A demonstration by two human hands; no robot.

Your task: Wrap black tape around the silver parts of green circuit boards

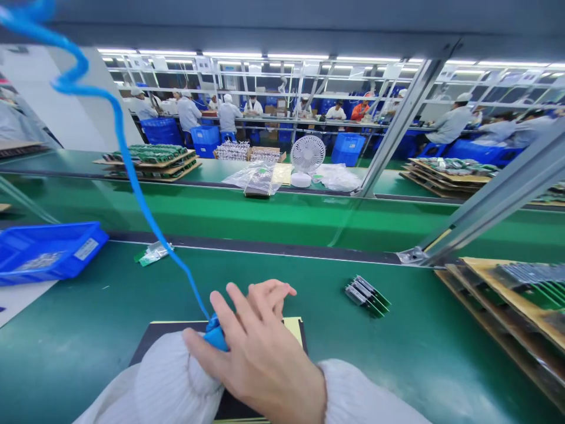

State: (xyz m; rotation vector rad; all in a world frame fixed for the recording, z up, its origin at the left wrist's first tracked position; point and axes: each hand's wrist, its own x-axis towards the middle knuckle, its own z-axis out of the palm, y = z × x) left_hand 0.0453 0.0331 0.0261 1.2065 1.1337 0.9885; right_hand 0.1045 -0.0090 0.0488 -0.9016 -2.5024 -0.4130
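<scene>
Right hand [267, 353] spread over the left hand [279, 290], thumb beside the bright-blue wrist strap [216, 339], which sits bunched at the white left cuff [174, 359]! Its smooth blue cord [145, 206] sweeps up leftward into loose coils; the left hand, half hidden, shows extended fingers, its grip impossible to tell.

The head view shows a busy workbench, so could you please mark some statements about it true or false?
1. The blue cord runs down to the blue band by the hands. True.
2. The right hand lies beneath the left hand. False: it reaches across on top.
3. The blue bin is left of both hands. True.
4. The fan stands on the near bench. False: it stands farther off, beyond the green partition.
5. The small bundle of boards lies right of the hands. True.
</scene>
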